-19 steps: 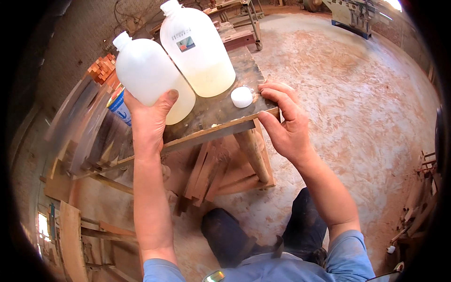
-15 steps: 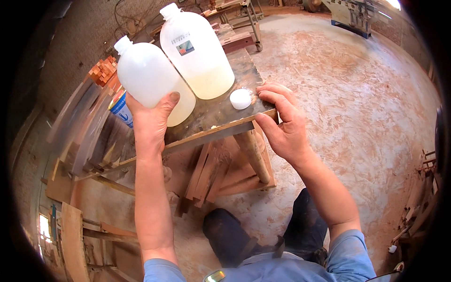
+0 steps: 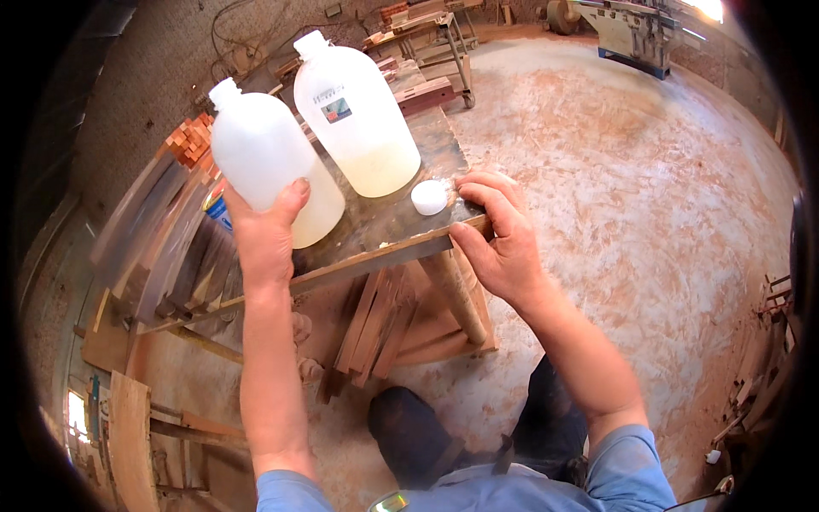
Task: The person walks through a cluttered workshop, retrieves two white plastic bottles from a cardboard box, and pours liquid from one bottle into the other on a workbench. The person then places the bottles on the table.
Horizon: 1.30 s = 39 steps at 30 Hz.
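Note:
My left hand point(image 3: 264, 230) grips the lower side of a translucent white plastic jug point(image 3: 264, 141); its thumb lies on the front and its other fingers are hidden behind. The jug is uncapped at the neck and leans left in the view. Just right of it, a second jug point(image 3: 363, 128) with a small label holds pale yellowish liquid near its bottom. A white screw cap point(image 3: 429, 197) lies on the worn table point(image 3: 367, 235). Beside the cap, my right hand point(image 3: 503, 235) rests around the table corner, thumb at the front edge and fingers apart from it on top.
Left of the table, a blue can point(image 3: 218, 207) stands near stacked dark boards point(image 3: 141, 222) and small wood blocks point(image 3: 189, 141). Wood strips point(image 3: 371, 328) lean beneath the table. A machine point(image 3: 636, 38) and a wheeled rack point(image 3: 452, 60) stand farther back. Dust covers the floor point(image 3: 623, 213).
The whole scene sits slightly lower in the picture, as my view has tilted a little. Both hands keep their places on the jug and the table corner.

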Each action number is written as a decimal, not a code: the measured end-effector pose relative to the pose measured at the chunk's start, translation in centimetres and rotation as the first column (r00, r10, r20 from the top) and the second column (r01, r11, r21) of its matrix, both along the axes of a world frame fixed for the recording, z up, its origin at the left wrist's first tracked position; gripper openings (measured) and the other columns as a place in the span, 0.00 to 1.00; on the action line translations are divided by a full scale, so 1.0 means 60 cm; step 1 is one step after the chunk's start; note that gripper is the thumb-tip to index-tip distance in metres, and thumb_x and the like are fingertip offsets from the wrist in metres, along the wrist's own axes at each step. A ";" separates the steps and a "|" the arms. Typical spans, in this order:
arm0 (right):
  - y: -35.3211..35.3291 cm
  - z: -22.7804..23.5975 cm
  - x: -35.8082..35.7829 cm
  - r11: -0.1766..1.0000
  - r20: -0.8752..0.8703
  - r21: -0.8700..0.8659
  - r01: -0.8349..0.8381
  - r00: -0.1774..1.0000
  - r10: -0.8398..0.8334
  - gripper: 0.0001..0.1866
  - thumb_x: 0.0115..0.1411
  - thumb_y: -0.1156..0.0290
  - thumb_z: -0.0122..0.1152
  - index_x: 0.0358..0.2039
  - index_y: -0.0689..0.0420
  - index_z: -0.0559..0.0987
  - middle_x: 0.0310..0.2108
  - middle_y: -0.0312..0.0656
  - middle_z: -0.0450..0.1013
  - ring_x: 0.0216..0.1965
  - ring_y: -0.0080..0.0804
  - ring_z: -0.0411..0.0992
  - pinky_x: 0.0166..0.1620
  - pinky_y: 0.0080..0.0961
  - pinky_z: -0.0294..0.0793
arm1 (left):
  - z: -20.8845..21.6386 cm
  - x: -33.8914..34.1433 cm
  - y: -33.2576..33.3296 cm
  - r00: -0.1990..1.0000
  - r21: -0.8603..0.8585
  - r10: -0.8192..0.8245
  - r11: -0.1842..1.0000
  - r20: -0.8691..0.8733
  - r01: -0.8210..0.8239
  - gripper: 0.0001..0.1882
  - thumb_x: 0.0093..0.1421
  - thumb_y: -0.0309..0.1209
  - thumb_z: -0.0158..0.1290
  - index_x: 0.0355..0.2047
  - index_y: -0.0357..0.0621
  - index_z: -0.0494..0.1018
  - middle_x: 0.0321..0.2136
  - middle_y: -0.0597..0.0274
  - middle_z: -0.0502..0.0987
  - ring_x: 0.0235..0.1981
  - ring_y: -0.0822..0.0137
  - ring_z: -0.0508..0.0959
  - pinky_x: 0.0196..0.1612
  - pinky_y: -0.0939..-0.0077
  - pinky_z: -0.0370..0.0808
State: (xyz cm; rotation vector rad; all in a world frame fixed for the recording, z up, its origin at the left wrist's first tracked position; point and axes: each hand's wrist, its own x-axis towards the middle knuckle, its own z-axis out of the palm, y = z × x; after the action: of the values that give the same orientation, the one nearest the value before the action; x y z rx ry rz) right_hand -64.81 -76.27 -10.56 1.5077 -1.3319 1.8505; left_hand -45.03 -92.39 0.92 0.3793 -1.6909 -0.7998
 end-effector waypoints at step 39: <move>0.009 0.006 0.000 0.995 0.005 0.088 -0.039 0.999 0.039 0.23 0.51 0.74 0.71 0.49 0.64 0.77 0.53 0.48 0.73 0.60 0.50 0.67 0.64 0.42 0.67 | 0.215 0.063 -0.047 0.476 -0.948 0.873 0.235 0.108 -0.216 0.51 0.44 0.32 0.65 0.70 0.48 0.58 0.56 0.49 0.73 0.56 0.47 0.75 0.61 0.54 0.74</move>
State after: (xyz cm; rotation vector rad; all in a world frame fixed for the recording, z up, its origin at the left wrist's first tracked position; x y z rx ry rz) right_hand -64.79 -75.76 -10.22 1.5863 -1.4125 1.8406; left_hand -41.25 -95.22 13.79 0.5835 -2.0777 0.9847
